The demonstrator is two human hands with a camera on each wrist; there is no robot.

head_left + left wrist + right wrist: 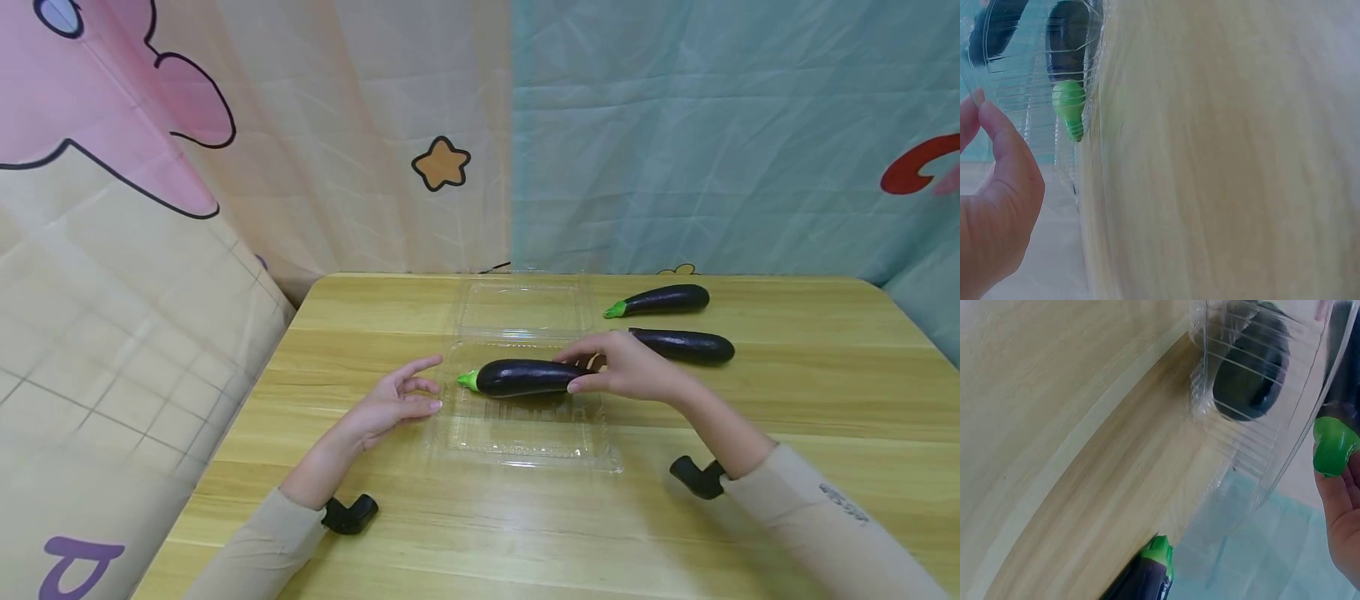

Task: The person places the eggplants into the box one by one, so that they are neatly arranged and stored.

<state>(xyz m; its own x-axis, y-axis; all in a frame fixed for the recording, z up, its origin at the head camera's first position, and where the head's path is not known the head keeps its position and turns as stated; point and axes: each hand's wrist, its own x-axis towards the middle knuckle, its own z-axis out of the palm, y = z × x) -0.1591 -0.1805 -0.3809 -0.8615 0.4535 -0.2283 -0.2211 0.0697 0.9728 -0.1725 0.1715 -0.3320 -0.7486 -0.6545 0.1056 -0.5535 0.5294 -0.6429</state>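
My right hand (630,367) holds a dark purple eggplant (525,377) over the clear plastic clamshell box (517,450). In the right wrist view, its green stem (1334,447) sits at my fingers, and its thick end points left in the head view. Another eggplant (1250,375) lies inside the box, seen through the ribbed wall. Its green stem (1069,106) faces my left hand and its body is mostly covered from above. Beside the box's left edge, my left hand (390,404) has thumb and forefinger spread apart, fingertips right at the rim.
The box's lid (525,308) lies folded open toward the back. Right of it, two eggplants rest on the wooden table (495,533): one farther back (667,300) and one nearer (686,346), partly behind my right hand. A printed curtain (360,167) hangs behind the table.
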